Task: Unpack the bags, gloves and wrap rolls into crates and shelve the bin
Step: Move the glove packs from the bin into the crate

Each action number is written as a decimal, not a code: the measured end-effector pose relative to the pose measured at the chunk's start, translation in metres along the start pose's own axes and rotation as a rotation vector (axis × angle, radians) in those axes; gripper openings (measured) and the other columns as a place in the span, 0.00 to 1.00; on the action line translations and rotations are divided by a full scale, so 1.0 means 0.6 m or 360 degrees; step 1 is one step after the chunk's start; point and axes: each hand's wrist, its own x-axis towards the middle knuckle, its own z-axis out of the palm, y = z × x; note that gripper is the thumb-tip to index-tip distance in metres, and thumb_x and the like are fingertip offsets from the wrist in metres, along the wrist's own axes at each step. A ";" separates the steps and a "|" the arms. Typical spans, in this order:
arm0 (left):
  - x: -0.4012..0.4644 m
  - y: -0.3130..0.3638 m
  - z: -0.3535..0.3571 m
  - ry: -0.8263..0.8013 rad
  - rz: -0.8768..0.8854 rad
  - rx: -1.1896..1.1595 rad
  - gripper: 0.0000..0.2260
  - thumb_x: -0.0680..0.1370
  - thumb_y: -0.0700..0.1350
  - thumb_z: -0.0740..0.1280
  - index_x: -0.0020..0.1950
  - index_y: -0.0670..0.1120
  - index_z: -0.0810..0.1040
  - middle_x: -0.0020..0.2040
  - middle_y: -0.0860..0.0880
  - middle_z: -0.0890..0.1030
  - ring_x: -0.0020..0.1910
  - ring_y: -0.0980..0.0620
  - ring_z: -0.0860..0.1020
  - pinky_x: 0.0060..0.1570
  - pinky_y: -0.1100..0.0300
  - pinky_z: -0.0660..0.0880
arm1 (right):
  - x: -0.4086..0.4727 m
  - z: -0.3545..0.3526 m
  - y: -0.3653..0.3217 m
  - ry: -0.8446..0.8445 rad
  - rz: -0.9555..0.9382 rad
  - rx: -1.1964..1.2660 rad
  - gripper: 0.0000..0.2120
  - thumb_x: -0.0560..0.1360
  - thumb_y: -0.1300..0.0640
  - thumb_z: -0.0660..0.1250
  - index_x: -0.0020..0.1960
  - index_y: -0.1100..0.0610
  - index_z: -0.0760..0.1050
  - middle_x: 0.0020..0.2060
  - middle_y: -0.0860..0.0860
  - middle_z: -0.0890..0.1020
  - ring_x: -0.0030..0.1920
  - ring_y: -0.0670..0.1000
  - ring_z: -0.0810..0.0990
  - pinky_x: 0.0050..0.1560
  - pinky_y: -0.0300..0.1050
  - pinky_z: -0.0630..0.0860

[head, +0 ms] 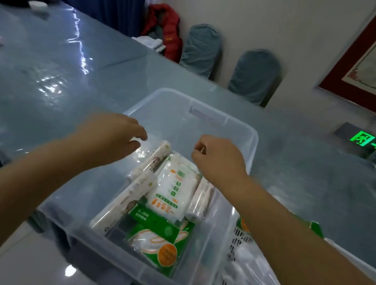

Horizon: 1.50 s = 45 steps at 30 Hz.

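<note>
Hands over open bin

Bin (250, 136), clear plastic, sits centre frame on a blue table (48, 62). Left hand (115, 134) and right hand (218, 158) hover above it, fingers loosely curled, holding nothing. Inside lie wrap rolls (153, 159), a bag pack (173, 188) and gloves (158, 239). White crate (241, 236) at lower right.

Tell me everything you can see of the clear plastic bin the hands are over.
The clear plastic bin is a translucent, rectangular tub with rounded corners and a thick rolled rim, no lid on it. It sits upright at the near edge of the blue-grey table, beside a white crate on its right. Inside lie wrap rolls, a white bag pack and a green glove pack. Both hands hover over its far half; no touch on the bin shows.
</note>
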 end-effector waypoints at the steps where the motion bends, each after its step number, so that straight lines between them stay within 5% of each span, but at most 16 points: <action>1: 0.005 -0.022 0.007 -0.0009 0.0043 -0.0007 0.10 0.75 0.48 0.65 0.56 0.54 0.79 0.55 0.53 0.81 0.55 0.50 0.76 0.51 0.57 0.70 | 0.026 0.025 -0.009 -0.0137 0.0077 -0.0079 0.04 0.72 0.55 0.63 0.41 0.53 0.75 0.36 0.48 0.77 0.39 0.52 0.77 0.37 0.43 0.71; 5: 0.032 -0.084 0.032 -0.0079 0.0286 -0.0087 0.11 0.75 0.48 0.65 0.57 0.52 0.79 0.55 0.49 0.81 0.58 0.48 0.75 0.59 0.55 0.68 | 0.095 0.123 -0.025 -0.0723 0.0298 -0.0432 0.08 0.73 0.57 0.63 0.36 0.59 0.72 0.38 0.53 0.76 0.44 0.57 0.77 0.40 0.44 0.71; 9: 0.050 -0.110 0.061 -0.0152 0.0432 -0.0034 0.13 0.76 0.51 0.62 0.60 0.54 0.77 0.59 0.52 0.79 0.63 0.51 0.71 0.65 0.55 0.60 | 0.108 0.197 -0.020 -0.0974 0.0437 -0.0553 0.09 0.75 0.57 0.61 0.48 0.62 0.76 0.50 0.57 0.79 0.49 0.57 0.78 0.44 0.44 0.72; 15: 0.051 -0.124 0.090 -0.0077 0.0493 -0.0019 0.12 0.76 0.51 0.60 0.57 0.57 0.78 0.51 0.56 0.83 0.56 0.54 0.75 0.69 0.56 0.51 | 0.110 0.282 -0.005 -0.0655 0.0862 -0.0326 0.23 0.77 0.41 0.55 0.51 0.60 0.77 0.49 0.56 0.81 0.49 0.57 0.79 0.53 0.50 0.74; 20: 0.052 -0.125 0.095 -0.0057 0.0474 -0.0027 0.11 0.76 0.52 0.60 0.53 0.55 0.80 0.47 0.55 0.84 0.52 0.55 0.77 0.69 0.56 0.48 | 0.138 0.310 -0.001 -0.0512 0.1041 -0.0246 0.25 0.67 0.31 0.63 0.44 0.54 0.72 0.42 0.53 0.80 0.39 0.54 0.74 0.39 0.45 0.68; 23: 0.053 -0.123 0.095 -0.0064 0.0465 -0.0021 0.11 0.76 0.52 0.60 0.52 0.55 0.80 0.46 0.56 0.84 0.51 0.56 0.78 0.70 0.57 0.47 | 0.141 0.309 0.005 -0.0566 0.1146 -0.0232 0.30 0.61 0.30 0.68 0.47 0.55 0.70 0.41 0.52 0.78 0.42 0.55 0.77 0.38 0.44 0.69; 28: 0.051 -0.122 0.098 -0.0032 0.0458 0.0080 0.12 0.77 0.49 0.57 0.47 0.53 0.81 0.40 0.55 0.84 0.46 0.56 0.78 0.68 0.61 0.44 | 0.139 0.288 0.004 -0.0700 0.1131 -0.0118 0.21 0.65 0.43 0.71 0.48 0.59 0.73 0.34 0.51 0.74 0.38 0.53 0.77 0.32 0.42 0.71; 32: 0.051 -0.118 0.095 -0.0014 0.0478 0.0093 0.12 0.77 0.48 0.58 0.48 0.53 0.81 0.41 0.55 0.84 0.46 0.55 0.78 0.69 0.59 0.48 | 0.138 0.230 0.010 -0.0775 0.1218 0.0196 0.09 0.72 0.60 0.66 0.48 0.64 0.72 0.41 0.60 0.79 0.41 0.61 0.82 0.43 0.56 0.82; 35: 0.050 -0.112 0.086 -0.0045 0.0504 0.0129 0.12 0.77 0.48 0.58 0.49 0.54 0.81 0.42 0.55 0.84 0.46 0.55 0.78 0.69 0.58 0.49 | 0.135 0.168 0.015 -0.0711 0.1140 0.0033 0.08 0.73 0.65 0.62 0.50 0.67 0.73 0.41 0.62 0.78 0.45 0.63 0.82 0.47 0.53 0.80; 39: 0.058 -0.107 0.076 -0.0106 0.0529 0.0070 0.12 0.76 0.53 0.60 0.56 0.55 0.78 0.51 0.54 0.83 0.56 0.54 0.75 0.68 0.55 0.56 | 0.139 0.072 -0.012 -0.0365 0.0971 0.0304 0.05 0.70 0.67 0.62 0.43 0.62 0.75 0.33 0.57 0.75 0.33 0.55 0.76 0.33 0.44 0.74; 42: 0.076 -0.092 0.074 0.0003 0.0393 -0.0268 0.26 0.73 0.58 0.65 0.68 0.49 0.68 0.66 0.47 0.74 0.70 0.49 0.63 0.68 0.54 0.59 | 0.132 0.012 -0.043 -0.0201 0.0748 0.0787 0.08 0.69 0.70 0.62 0.46 0.64 0.76 0.35 0.58 0.78 0.36 0.54 0.77 0.39 0.47 0.77; 45: 0.100 -0.062 0.061 0.0015 0.0041 -0.0997 0.38 0.66 0.57 0.73 0.70 0.47 0.61 0.68 0.47 0.69 0.71 0.47 0.59 0.66 0.54 0.59 | 0.121 -0.021 -0.067 -0.0097 0.0564 0.1381 0.14 0.68 0.76 0.58 0.49 0.64 0.75 0.35 0.55 0.80 0.37 0.53 0.79 0.40 0.45 0.79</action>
